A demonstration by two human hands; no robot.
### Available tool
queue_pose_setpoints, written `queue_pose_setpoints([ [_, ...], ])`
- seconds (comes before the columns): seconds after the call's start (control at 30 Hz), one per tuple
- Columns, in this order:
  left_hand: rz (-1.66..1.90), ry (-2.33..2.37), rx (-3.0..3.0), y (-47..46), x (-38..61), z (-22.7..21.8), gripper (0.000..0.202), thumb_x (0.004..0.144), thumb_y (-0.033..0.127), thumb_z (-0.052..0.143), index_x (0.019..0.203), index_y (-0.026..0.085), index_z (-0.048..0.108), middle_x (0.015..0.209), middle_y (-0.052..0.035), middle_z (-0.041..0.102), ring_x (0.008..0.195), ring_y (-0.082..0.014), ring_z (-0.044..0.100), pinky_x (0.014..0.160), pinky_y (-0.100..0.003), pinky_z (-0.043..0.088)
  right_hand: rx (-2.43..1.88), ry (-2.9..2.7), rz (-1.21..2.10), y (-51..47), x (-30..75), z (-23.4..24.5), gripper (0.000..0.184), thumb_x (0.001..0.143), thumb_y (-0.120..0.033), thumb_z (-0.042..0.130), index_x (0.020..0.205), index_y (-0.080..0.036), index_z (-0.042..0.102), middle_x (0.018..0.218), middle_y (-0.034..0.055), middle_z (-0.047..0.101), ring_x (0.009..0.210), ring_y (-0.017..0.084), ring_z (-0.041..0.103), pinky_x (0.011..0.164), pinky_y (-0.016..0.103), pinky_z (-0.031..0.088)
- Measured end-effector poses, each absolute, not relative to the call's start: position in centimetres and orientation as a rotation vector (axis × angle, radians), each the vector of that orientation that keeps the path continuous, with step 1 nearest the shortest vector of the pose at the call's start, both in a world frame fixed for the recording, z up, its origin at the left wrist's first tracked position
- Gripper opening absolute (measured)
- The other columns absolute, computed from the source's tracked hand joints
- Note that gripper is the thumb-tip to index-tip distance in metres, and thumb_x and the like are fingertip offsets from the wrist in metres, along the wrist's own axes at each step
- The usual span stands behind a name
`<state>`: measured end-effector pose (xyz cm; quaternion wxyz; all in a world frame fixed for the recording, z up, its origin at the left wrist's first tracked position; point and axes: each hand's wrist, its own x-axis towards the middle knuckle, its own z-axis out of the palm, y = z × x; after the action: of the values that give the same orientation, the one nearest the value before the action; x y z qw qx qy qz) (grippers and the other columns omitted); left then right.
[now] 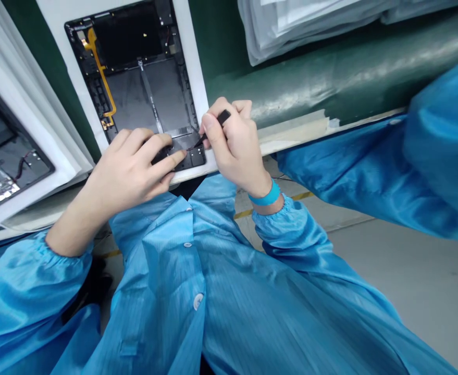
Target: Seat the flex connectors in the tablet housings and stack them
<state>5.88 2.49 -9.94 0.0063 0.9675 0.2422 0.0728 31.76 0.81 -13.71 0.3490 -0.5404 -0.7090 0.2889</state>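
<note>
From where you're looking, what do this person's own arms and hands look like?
Shiny blue sleeves, gathered at the cuffs, cover the arms. The left hand and right hand are ungloved; a bright blue wristband circles only the right wrist.

Single head-worn view, fairly near, facing forward, steeply down past smock [162, 312] to hands [131, 169], bench [229, 67].

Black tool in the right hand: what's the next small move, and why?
Probably a short, light nudge of the black tool, not a sweep: the right hand angles the tip toward the lower-right corner of the open device, close to the left hand. Actual tip contact is too small to tell.
</note>
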Motion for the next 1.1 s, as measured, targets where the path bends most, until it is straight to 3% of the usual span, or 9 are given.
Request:
queue_pose_setpoints([
  [0.1,0.181,0.763,3.044,2.8,6.3,-9.4,0.032,0.116,0.032,0.057,0.141,0.020,0.072,0.134,-0.0156,0.075,0.118,-0.0363,0.075,0.087,-0.049,0.063,-1.365,-1.843,0.733,0.9,31.7,-14.0,0.050,0.124,-0.052,0.027,0.104,-0.027,0.065,0.093,0.0048,0.069,0.101,0.029,0.069,0.119,0.061,0.052],
  [0.33,0.081,0.766,2.906,3.9,6.2,-9.1,0.035,0.114,0.038,0.055,0.145,0.031,0.071,0.129,-0.0124,0.072,0.118,-0.0365,0.071,0.094,-0.059,0.062,-1.356,-1.851,0.739,1.1,31.6,-14.4,0.061,0.122,-0.064,0.018,0.106,-0.027,0.064,0.098,0.0057,0.067,0.106,0.029,0.072,0.122,0.065,0.049],
  [0.87,0.052,0.790,2.739,4.3,5.8,-9.7,0.038,0.119,0.048,0.055,0.143,0.028,0.076,0.135,-0.0142,0.072,0.127,-0.0371,0.067,0.109,-0.065,0.058,-1.254,-1.908,0.813,1.2,31.7,-14.5,0.061,0.122,-0.066,0.020,0.106,-0.028,0.064,0.100,0.0040,0.069,0.104,0.027,0.071,0.121,0.066,0.049],
  [1.1,0.030,0.791,2.741,4.3,5.7,-9.9,0.040,0.120,0.048,0.052,0.145,0.028,0.075,0.138,-0.0156,0.072,0.128,-0.0387,0.067,0.106,-0.065,0.059,-1.245,-1.952,0.801,1.3,31.7,-14.7,0.060,0.122,-0.064,0.019,0.108,-0.028,0.064,0.103,0.0055,0.068,0.110,0.029,0.070,0.122,0.067,0.048],
])
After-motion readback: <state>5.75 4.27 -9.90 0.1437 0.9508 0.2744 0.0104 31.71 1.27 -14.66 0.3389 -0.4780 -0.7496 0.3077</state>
